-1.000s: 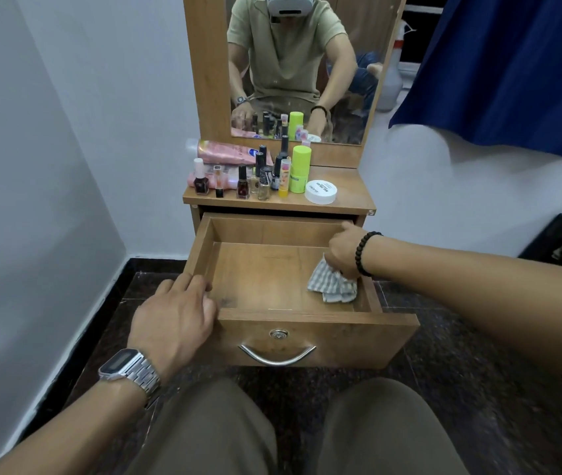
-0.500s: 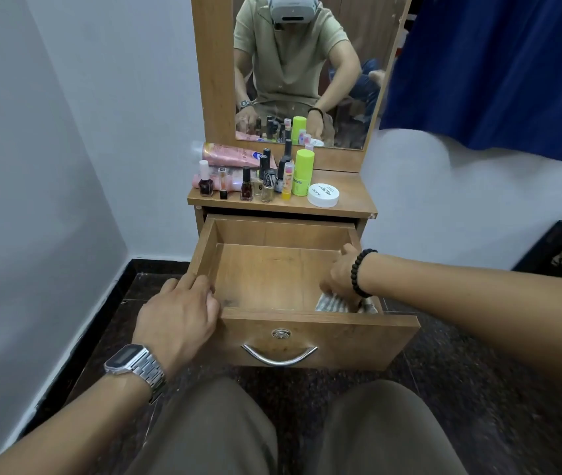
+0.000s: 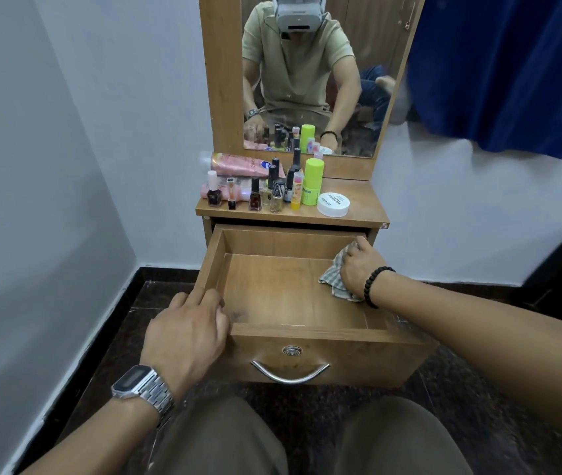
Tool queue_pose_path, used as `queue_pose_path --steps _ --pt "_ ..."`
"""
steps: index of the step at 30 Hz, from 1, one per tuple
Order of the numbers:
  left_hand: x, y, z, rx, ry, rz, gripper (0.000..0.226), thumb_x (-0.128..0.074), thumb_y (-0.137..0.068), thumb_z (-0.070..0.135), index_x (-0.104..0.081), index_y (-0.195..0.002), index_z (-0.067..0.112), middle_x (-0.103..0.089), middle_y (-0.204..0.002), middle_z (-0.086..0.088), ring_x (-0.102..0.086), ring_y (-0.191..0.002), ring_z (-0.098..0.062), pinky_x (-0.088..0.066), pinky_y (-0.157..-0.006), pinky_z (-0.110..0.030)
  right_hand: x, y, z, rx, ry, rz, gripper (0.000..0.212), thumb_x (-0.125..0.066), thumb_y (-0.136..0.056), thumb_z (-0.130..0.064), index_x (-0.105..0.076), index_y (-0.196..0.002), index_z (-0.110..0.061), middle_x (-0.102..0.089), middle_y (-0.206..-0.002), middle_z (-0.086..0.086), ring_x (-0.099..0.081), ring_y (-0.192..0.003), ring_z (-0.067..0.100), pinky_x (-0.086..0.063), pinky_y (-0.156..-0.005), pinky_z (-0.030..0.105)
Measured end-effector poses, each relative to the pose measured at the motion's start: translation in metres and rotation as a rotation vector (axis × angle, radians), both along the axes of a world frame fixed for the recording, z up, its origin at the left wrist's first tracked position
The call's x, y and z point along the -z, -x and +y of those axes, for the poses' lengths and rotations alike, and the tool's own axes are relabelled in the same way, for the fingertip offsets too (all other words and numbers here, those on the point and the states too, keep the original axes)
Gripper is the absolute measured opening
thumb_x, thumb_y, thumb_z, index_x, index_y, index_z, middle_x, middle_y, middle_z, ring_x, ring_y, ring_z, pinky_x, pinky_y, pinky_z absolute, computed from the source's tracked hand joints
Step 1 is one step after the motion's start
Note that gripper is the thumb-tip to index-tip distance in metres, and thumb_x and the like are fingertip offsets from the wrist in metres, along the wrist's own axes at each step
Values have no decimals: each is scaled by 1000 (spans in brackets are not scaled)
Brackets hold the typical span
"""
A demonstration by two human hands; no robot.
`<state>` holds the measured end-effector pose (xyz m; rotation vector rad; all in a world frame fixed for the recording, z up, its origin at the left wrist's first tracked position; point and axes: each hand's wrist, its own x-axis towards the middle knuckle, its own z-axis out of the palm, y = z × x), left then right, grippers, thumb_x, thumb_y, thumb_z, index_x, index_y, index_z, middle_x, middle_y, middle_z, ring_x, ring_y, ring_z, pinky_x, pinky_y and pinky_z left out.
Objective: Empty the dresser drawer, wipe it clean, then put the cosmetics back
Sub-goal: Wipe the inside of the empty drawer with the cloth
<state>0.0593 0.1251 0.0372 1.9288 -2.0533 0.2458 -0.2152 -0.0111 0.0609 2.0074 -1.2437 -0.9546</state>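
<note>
Drawer: pulled out at 6 o'clock below the dresser top.
Cloth: inside the drawer, 3 o'clock wall.
Cosmetics: on the dresser top, 12 o'clock of the drawer.
Mirror: behind the cosmetics.

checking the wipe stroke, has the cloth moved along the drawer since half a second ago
Yes. The cloth, held by the right hand, went from the drawer's front right corner toward its back wall.

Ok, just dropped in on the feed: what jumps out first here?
The open drawer in the middle, bare inside, with the right hand pressing a checked cloth into its far right corner. The left hand grips the drawer's near left corner. Above, the bottles crowd the dresser top under the mirror.
</note>
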Motion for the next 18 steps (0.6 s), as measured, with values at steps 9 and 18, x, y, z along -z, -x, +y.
queue_pose_path --steps 9,18 --pt "-6 20 15 226 50 41 32 -28 -91 34 -59 -92 25 -62 -81 9 -57 -72 -15 -46 -61 -31 -11 -4 23 81 -310 7 35 -51 -93 -44 -61 -111 -17 -59 -103 1 -54 -109 20 -30 -106 39" --pt "-3 31 15 329 122 -46 31 -31 -94 39 -57 -81 26 -60 -69 10 -58 -62 -15 -46 -59 -31 -19 7 38 12 -495 -258 19 -53 -89 -17 -65 -102 -20 -68 -97 -3 -59 -94 19 -35 -101 40"
